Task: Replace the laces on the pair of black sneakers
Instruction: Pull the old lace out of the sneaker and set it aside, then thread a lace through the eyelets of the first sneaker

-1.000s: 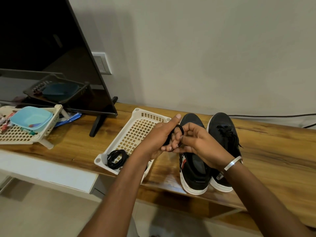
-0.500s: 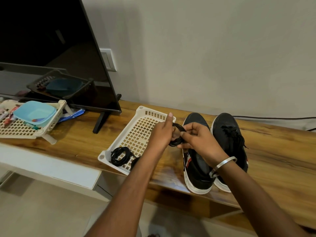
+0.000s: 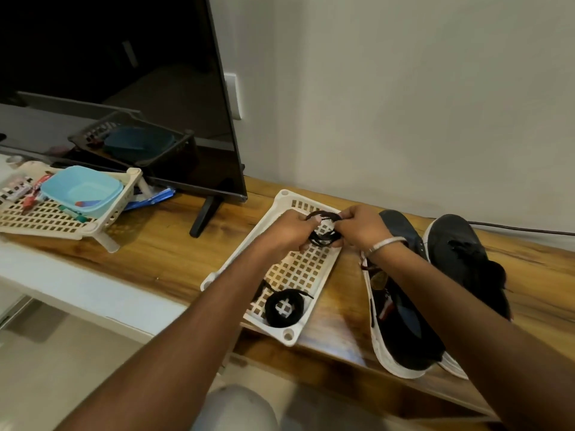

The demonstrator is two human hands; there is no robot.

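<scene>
Both hands, left hand (image 3: pixel 291 230) and right hand (image 3: pixel 361 227), pinch a coiled lace (image 3: pixel 323 233) in their grip over the tray (image 3: pixel 281 199) (likely to set it down).

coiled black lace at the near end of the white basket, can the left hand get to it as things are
Probably not right away: the left hand is gripping another black lace coil together with the right hand. The coiled black lace itself lies uncovered in the white lattice basket.

bare forearms, silver bangle (image 3: pixel 385 244) on right wrist

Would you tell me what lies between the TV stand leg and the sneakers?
In the head view, the white lattice tray, holding a coiled black lace.
</scene>
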